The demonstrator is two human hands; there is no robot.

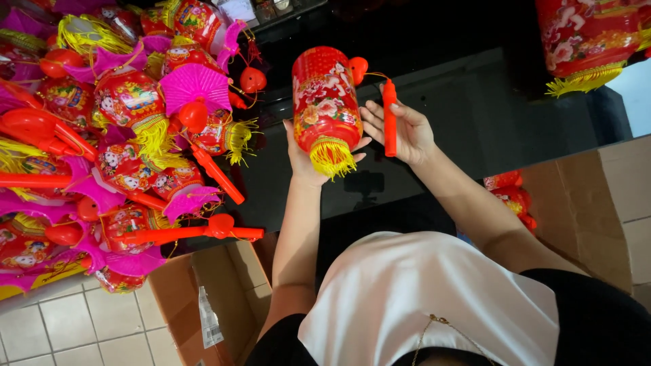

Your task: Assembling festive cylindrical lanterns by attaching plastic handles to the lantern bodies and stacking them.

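My left hand [305, 159] cups the lantern [326, 102]; my right hand [400, 129], half open, pinches its red stick [389, 116]. It looks light and crushable, so grip the stick.

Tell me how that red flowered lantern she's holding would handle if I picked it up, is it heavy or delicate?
The lantern is probably light for its size: the left hand props it up from behind alone. Its thin printed shell looks easy to crush. The yellow fringe hangs loose and would flop, and the red stick in the right hand looks stiff.
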